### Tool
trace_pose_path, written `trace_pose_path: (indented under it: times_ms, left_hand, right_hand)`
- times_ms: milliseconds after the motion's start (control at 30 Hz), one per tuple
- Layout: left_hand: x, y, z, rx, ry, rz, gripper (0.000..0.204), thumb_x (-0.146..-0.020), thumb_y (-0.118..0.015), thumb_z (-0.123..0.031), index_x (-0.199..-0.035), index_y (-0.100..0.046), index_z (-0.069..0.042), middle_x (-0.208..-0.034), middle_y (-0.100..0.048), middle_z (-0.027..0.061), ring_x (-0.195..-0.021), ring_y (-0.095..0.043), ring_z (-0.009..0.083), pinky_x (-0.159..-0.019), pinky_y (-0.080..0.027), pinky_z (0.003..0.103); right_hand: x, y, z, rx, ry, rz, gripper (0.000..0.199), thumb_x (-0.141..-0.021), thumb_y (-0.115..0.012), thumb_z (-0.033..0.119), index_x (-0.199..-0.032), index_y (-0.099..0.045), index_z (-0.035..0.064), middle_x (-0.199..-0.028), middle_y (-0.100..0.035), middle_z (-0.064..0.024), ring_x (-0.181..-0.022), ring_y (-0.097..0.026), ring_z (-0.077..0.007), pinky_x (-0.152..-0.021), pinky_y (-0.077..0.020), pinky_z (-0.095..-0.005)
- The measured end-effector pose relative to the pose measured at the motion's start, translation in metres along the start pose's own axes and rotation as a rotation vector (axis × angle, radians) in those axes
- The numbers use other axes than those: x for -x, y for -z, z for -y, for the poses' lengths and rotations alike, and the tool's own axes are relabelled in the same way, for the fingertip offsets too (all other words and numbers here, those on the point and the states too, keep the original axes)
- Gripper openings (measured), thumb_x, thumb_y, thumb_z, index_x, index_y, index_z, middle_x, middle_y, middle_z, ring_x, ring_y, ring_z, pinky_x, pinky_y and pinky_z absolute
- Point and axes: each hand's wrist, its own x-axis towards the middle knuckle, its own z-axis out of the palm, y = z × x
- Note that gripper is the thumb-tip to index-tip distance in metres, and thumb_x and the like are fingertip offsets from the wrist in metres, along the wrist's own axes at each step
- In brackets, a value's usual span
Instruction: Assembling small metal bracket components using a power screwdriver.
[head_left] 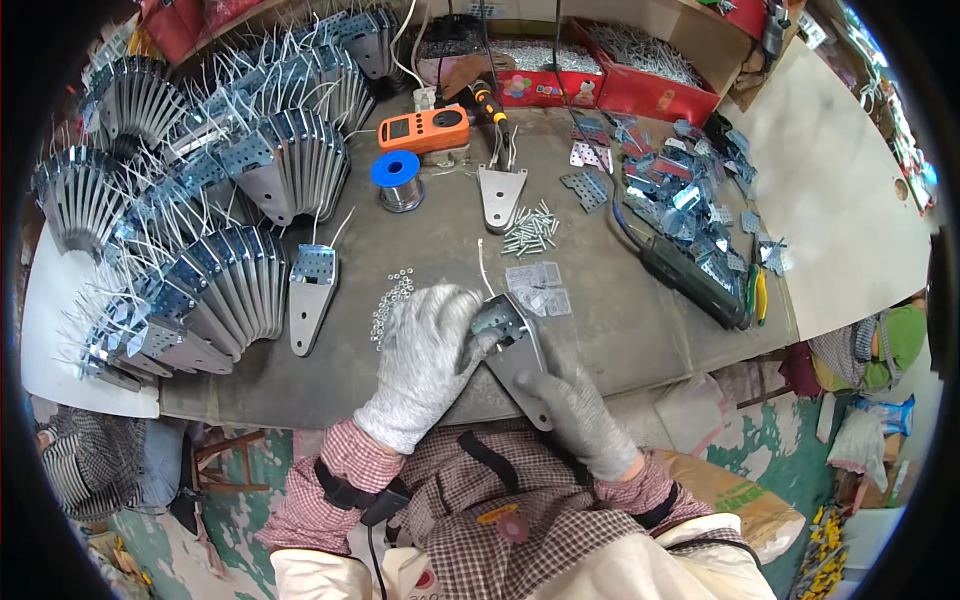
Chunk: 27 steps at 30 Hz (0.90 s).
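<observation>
My left hand (420,355), in a grey-white glove, closes its fingers around the upper end of a grey metal bracket (517,372) near the table's front edge. A bluish perforated plate and a white wire show at that end. My right hand (585,412), gloved too, grips the bracket's narrow lower part from the right. Just left of the bracket is a scatter of small nuts (390,302). Beyond it lie clear plastic pieces (540,290) and a heap of screws (530,230). What the left fingertips touch inside the bracket is partly hidden.
Rows of finished-looking brackets (240,290) fan out at left, one bracket (313,300) apart. Farther back are a solder spool (398,182), an orange meter (424,130) and another bracket (500,197). Right: perforated plates (690,190), a black corded tool (695,282), pliers (758,297).
</observation>
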Motion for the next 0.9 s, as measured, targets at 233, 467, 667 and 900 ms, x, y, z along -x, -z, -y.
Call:
trace_pose_path:
  times_ms: [233,467,667,900]
  left_hand:
    - [0.043,-0.024,-0.022,0.328,0.104,0.115,0.058,-0.089,-0.070,-0.021,-0.141,-0.050,-0.004,-0.131,-0.058,0.0208,-0.120,-0.058,0.0411,-0.101,-0.047,0.051]
    - [0.055,-0.038,-0.020,0.340,0.089,-0.053,0.055,-0.086,-0.075,-0.024,-0.130,-0.057,0.003,-0.123,-0.064,0.0245,-0.115,-0.063,0.0437,-0.097,-0.051,0.049]
    - [0.059,-0.041,-0.018,0.340,0.142,0.001,0.061,-0.088,-0.070,-0.037,-0.137,-0.056,-0.003,-0.128,-0.062,0.0217,-0.124,-0.059,0.0388,-0.108,-0.044,0.052]
    - [0.054,-0.034,-0.023,0.344,0.179,0.064,0.065,-0.074,-0.076,-0.012,-0.134,-0.054,0.002,-0.126,-0.062,0.0243,-0.115,-0.061,0.0440,-0.101,-0.049,0.051]
  right_hand:
    - [0.002,-0.018,-0.027,0.429,0.236,-0.047,0.053,-0.101,-0.053,0.010,-0.150,-0.037,-0.0043,-0.154,-0.040,-0.0288,-0.139,-0.046,-0.0421,-0.114,-0.0396,-0.0428]
    - [-0.010,0.151,0.032,1.382,0.351,-0.740,0.054,-0.078,-0.083,0.024,-0.128,-0.066,0.0084,-0.115,-0.063,-0.0160,-0.108,-0.059,-0.0350,-0.097,-0.0474,-0.0453]
    - [-0.001,0.226,0.023,1.471,0.126,-0.488,0.065,-0.083,-0.080,0.032,-0.139,-0.058,0.0088,-0.123,-0.060,-0.0201,-0.111,-0.059,-0.0395,-0.099,-0.0474,-0.0479]
    - [-0.009,0.158,0.026,-0.688,0.492,-0.277,0.056,-0.097,-0.067,0.042,-0.138,-0.050,0.0089,-0.108,-0.058,-0.0052,-0.096,-0.057,-0.0198,-0.099,-0.0432,-0.0416]
